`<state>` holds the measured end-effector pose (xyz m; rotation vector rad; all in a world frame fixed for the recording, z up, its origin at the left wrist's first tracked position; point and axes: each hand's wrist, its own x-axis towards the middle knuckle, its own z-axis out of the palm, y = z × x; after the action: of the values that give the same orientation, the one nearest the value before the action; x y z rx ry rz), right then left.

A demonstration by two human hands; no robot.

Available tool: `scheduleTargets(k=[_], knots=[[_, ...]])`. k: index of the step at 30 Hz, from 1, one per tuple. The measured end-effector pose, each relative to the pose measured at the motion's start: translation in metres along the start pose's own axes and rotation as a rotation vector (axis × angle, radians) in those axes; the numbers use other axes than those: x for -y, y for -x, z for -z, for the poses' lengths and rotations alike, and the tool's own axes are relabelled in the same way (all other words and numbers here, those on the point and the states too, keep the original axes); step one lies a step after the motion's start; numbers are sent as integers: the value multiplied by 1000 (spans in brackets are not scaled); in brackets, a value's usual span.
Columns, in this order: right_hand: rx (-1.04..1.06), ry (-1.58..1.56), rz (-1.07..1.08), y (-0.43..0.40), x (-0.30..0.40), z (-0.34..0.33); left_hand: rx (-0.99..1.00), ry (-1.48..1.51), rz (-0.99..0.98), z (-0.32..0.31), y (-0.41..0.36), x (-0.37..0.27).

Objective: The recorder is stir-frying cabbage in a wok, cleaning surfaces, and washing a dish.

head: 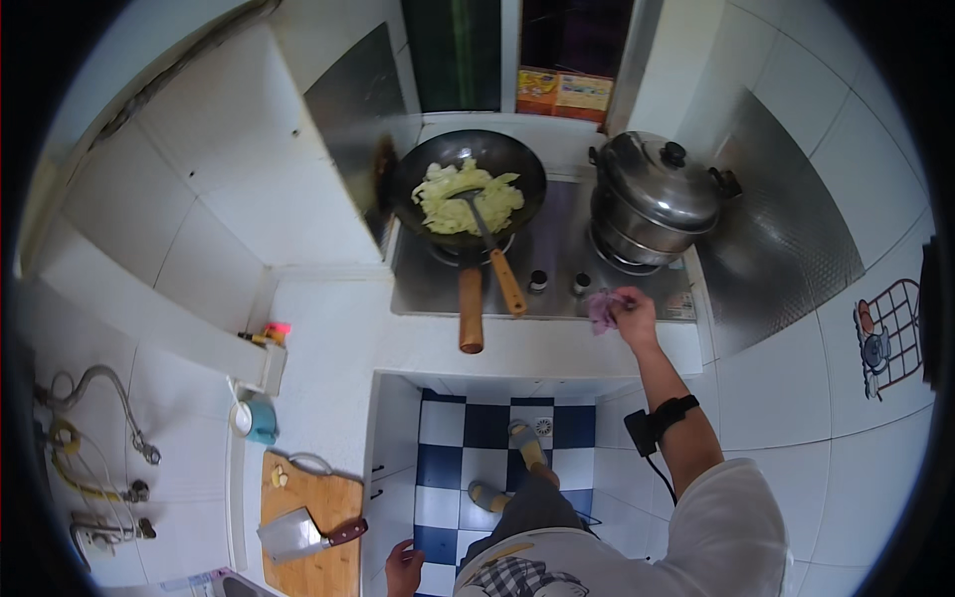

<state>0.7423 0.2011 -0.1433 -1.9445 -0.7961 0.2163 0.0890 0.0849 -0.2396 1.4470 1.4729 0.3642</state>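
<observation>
My right hand (636, 317) grips a crumpled purple cloth (601, 313) over the front edge of the steel gas stove (556, 246), just below its two control knobs. Left of it, a wok (406, 172) on the left burner holds chopped pale-green vegetable (440, 205). A spatula (507, 282) rests in the wok, its wooden handle beside the wok's own wooden handle (471, 310). On the right burner stands a lidded steel steamer pot (649, 186). Low by my side hangs my left hand (404, 569), fingers slightly apart, with nothing seen in it.
Along the left counter lie a wooden cutting board (328, 492) with a cleaver (295, 535) and garlic-like pieces (279, 476) on it. A blue mug (257, 422) stands behind the board. Tiled wall and a metal splash panel (783, 231) bound the right side.
</observation>
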Motion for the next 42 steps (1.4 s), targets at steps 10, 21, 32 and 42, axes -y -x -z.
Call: scheduleTargets(k=[10,21,32,42], knots=[[-26,674,410,4,-44,-8,80,-21,164,-25,-46,-99],[815,313,83,-91,52,-88,57,-157,141,-46,-62,-161],[202,684,-119,-194,26,-178,7,-195,192,-63,-49,-168],[171,533,235,-284,-36,-216,11,-41,272,-72,-15,-134]])
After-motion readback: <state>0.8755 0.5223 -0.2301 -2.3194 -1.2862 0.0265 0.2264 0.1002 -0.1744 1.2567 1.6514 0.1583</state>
